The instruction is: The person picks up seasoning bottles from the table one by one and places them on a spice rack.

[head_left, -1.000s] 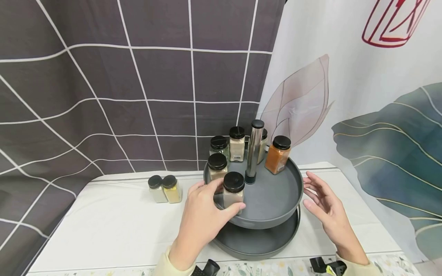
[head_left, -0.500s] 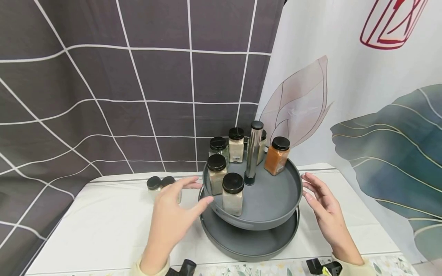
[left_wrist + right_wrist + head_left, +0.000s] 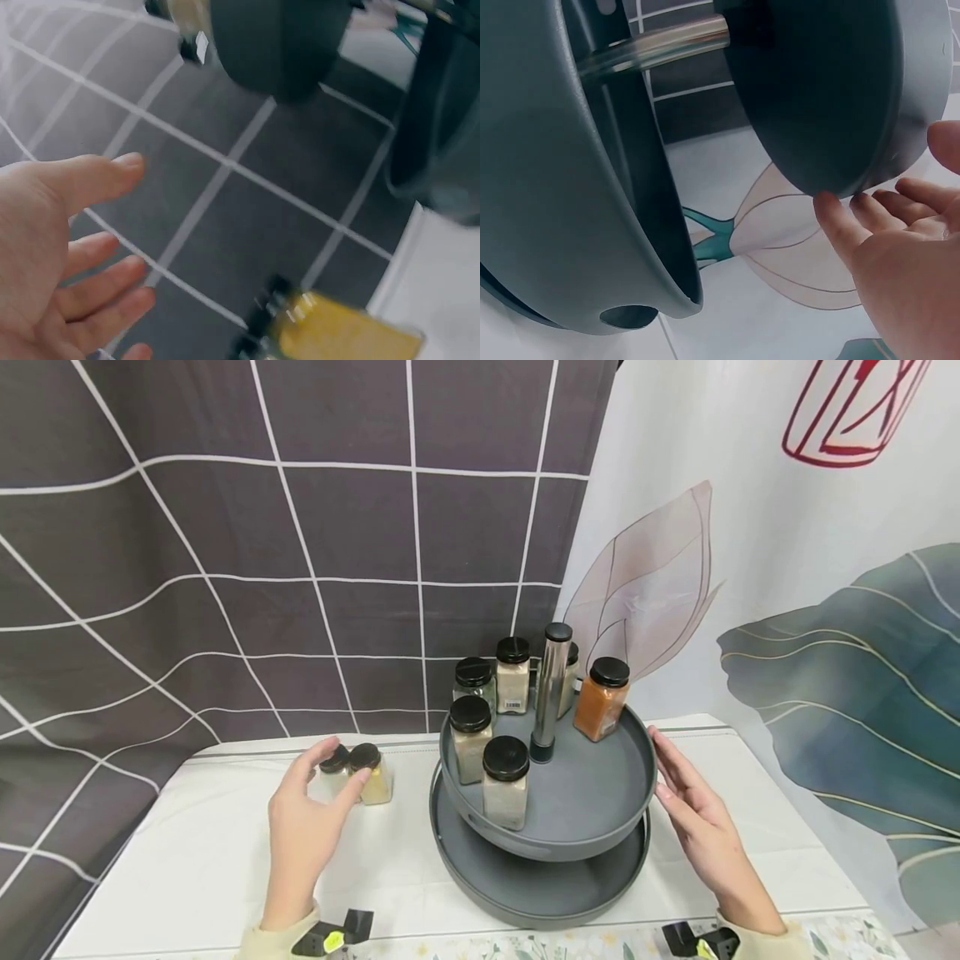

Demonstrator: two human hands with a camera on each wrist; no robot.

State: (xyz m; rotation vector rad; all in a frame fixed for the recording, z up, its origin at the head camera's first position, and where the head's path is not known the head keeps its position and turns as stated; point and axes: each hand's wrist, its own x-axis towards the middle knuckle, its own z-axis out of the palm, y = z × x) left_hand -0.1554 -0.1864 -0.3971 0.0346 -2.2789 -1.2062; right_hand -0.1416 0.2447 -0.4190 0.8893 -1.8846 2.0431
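My left hand is spread around two black-lidded spice jars on the white cloth, a pale one and one with yellow contents. In the left wrist view the fingers stand apart from the yellow jar. With straight fingers, my right hand touches the right rim of the upper tray of a grey two-tier turntable; the right wrist view shows the fingertips at its edge. On that tier stand several spice jars, including an orange one and a pale one at the front.
A metal post rises from the upper tray. Beneath lies the lower tray, offset toward the front. Behind the table hang a dark gridded curtain and a white one with leaf prints.
My left hand has let go of the front jar on the upper tray and moved left to the two jars on the cloth. My right hand has closed in on the tray's rim.
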